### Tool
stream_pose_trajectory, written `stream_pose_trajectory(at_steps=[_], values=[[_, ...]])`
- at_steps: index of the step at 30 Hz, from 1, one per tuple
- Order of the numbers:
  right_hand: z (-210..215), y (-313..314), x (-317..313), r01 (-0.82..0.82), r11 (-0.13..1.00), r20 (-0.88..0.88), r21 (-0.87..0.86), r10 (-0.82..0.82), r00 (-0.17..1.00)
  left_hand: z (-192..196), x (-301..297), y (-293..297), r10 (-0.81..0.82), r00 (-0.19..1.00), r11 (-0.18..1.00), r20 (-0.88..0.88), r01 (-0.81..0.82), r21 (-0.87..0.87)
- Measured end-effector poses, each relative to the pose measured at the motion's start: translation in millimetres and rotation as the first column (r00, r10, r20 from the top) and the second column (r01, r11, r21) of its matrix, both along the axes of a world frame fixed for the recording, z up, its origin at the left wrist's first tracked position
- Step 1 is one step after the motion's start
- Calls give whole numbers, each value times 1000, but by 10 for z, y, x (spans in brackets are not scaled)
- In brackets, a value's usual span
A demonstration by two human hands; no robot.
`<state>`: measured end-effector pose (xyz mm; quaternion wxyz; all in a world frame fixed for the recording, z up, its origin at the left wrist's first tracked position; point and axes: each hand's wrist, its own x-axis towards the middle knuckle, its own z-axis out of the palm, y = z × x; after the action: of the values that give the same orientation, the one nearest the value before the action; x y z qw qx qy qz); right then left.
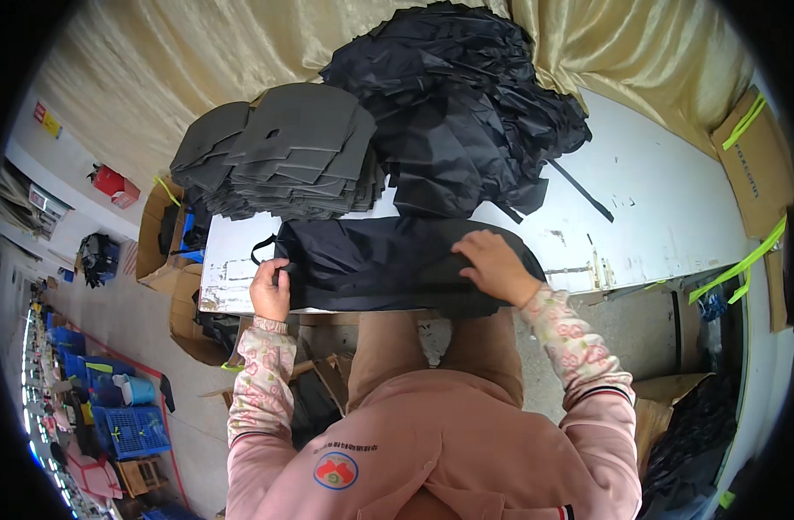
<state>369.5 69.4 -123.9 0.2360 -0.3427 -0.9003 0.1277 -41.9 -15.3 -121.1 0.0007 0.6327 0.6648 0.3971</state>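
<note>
A long black fabric piece (362, 260) lies across the front of the white table, its near side along the table edge. A thin black strap loop sticks out at its left end. There my left hand (271, 290) is closed, thumb and fingers pinching the fabric's edge. My right hand (498, 267) rests on the right part of the piece, fingers spread and bent toward the left, palm down. Beneath that hand the surface looks dark grey and smoother. Whether anything lies inside the fabric is hidden.
Behind the fabric stand stacked dark grey foam panels (301, 143) and a big heap of black fabric (466, 104). A loose black strap (585, 191) lies right of the heap. Cardboard boxes (195, 321) stand left of the white table (635, 173); a gold curtain (241, 52) hangs behind.
</note>
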Motion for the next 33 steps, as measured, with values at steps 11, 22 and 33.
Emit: stream_pose_trajectory(at_steps=[11, 22, 33], values=[[-281, 460, -572, -68, 983, 53, 168, 60, 997, 101, -289, 8, 80, 996, 995, -40, -78, 62], [931, 50, 536, 30, 969, 56, 246, -45, 997, -122, 70, -104, -89, 988, 990, -128, 102, 98], [-6, -563, 728, 165, 985, 194, -57, -152, 969, -949, 670, -295, -183, 976, 973, -115, 163, -164]])
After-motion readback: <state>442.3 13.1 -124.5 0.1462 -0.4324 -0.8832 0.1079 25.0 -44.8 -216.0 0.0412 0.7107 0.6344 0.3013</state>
